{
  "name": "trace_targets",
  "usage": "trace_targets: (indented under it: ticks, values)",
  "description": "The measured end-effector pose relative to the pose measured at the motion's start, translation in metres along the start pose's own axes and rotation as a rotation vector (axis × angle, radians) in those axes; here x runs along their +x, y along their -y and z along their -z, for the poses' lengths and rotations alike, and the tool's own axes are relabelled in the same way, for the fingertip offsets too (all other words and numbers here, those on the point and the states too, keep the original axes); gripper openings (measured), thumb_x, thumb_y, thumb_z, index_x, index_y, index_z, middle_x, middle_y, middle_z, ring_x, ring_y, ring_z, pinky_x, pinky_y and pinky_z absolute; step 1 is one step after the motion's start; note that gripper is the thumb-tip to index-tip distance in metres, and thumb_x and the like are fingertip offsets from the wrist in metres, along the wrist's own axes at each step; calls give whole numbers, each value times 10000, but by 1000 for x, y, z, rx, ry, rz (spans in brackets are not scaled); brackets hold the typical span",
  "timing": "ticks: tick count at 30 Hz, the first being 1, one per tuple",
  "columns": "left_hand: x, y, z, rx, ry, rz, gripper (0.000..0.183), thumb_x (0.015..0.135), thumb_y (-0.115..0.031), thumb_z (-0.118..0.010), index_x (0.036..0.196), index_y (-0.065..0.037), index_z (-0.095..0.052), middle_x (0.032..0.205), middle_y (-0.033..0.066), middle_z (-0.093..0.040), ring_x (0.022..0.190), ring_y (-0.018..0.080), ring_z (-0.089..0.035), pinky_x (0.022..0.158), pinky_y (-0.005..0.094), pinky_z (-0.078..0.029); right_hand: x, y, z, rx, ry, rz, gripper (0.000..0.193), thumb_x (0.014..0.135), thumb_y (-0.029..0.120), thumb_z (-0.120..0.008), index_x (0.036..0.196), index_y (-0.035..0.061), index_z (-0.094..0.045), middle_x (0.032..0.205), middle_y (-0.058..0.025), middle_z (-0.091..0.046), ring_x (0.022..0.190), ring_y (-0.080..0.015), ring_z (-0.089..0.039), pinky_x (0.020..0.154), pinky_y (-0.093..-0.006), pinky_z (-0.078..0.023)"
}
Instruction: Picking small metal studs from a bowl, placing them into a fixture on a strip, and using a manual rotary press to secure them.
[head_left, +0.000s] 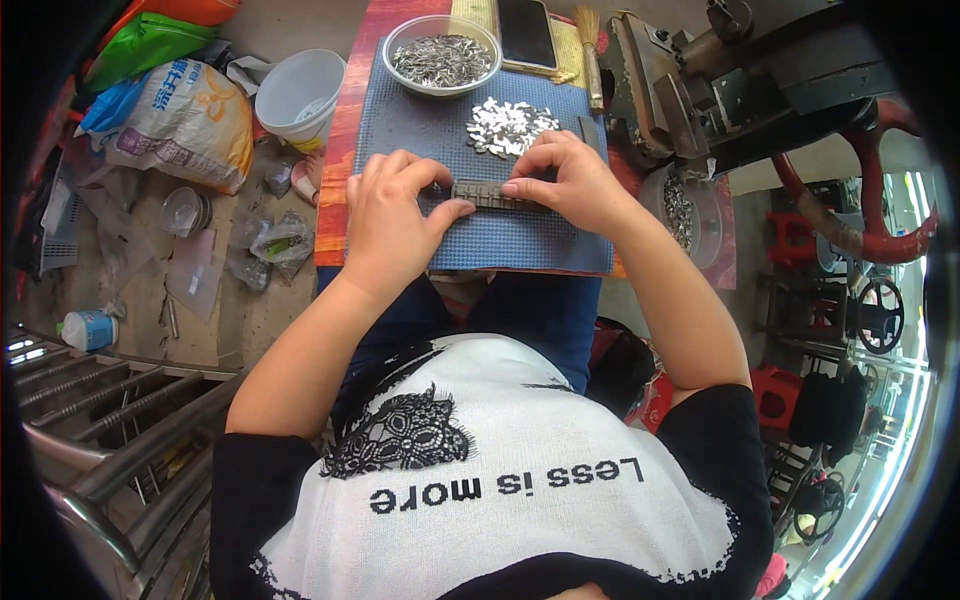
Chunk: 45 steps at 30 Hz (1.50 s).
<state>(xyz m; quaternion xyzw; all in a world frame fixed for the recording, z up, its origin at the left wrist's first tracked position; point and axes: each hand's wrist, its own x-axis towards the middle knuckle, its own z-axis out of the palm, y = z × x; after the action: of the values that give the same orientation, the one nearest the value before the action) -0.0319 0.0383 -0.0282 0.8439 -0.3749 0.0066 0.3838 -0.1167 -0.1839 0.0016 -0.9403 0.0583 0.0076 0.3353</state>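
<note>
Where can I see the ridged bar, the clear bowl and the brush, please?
Ridged bar (479, 193): head view, on its top face.
Clear bowl (441, 92): head view, on its near wall.
Brush (593, 70): head view, on its handle.

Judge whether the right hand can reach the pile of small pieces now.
Likely yes: the pile lies on the blue mat just beyond the right hand, with nothing visible between, though that hand touches the dark block.

blue mat (500, 245) on red-brown table (333, 215)
</note>
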Motion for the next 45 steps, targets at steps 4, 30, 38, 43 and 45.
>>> trace_targets:
  ticks: [4, 30, 38, 43, 45]
  values:
    - [0, 0, 0, 6, -1, 0, 265, 729, -279, -854, 897, -115, -732, 911, -1, -644, 952, 209, -575, 868, 369, -371, 4, 7, -6, -49, -40, 18, 282, 779, 353, -833, 833, 87, -755, 885, -93, -619, 968, -292, -546, 863, -400, -466]
    - [1, 1, -1, -10, 38, 18, 257, 752, -303, -840, 895, -124, -725, 971, 27, -635, 1004, 231, -561, 889, 388, -364, -24, -14, 14, -10, -54, -35, 161, 807, 218, -813, 881, 80, -777, 871, -12, -589, 920, -182, -559, 857, -315, -446]
    - [-1, 1, 0, -11, 37, 7, 251, 754, -291, -838, 901, -124, -723, 958, 21, -629, 990, 221, -557, 870, 383, -360, -24, -10, 17, 30, -37, -75, 140, 821, 159, -794, 917, 59, -779, 854, -35, -637, 864, -178, -593, 810, -316, -470]
    - [0, 1, 1, -14, 32, -2, 251, 754, -289, -838, 904, -125, -722, 955, 16, -628, 982, 218, -556, 866, 383, -360, -24, -7, 18, 103, 2, -190, 161, 834, 165, -791, 940, 45, -772, 860, -60, -680, 841, -175, -622, 776, -308, -491]
    - [0, 1, 0, -11, 31, -9, 251, 754, -289, -838, 906, -126, -721, 955, 15, -629, 979, 217, -555, 864, 383, -360, -24, -1, 18, 133, 5, -241, 170, 837, 179, -791, 939, 44, -771, 865, -67, -683, 845, -174, -626, 778, -310, -494]
